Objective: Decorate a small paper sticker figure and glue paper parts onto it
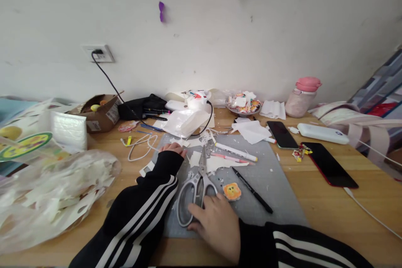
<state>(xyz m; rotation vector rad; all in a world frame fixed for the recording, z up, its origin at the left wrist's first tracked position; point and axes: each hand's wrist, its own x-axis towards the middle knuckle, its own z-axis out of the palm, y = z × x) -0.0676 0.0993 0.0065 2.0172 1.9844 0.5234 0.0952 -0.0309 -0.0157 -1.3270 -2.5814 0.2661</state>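
My right hand [216, 222] is at the scissors [203, 167], its fingers closed round the right handle loop near the front of the grey mat [282, 201]. The scissors lie on the mat with blades pointing away. My left hand [172, 148] rests at the mat's back left, mostly hidden by its black sleeve; what its fingers hold, if anything, cannot be made out. Just right of my right hand lies an orange cutout with a small face [232, 191]. A black pen [253, 190] lies beyond it. White paper scraps [220, 162] and a yellow-ended marker [236, 151] sit behind the scissors.
A plastic bag of scraps [56, 197] covers the left side, before a cardboard box [102, 113]. At the back stands a bowl of scraps [243, 104]. Two phones [282, 135], a white power bank [323, 133] and a pink bottle [301, 98] are on the right.
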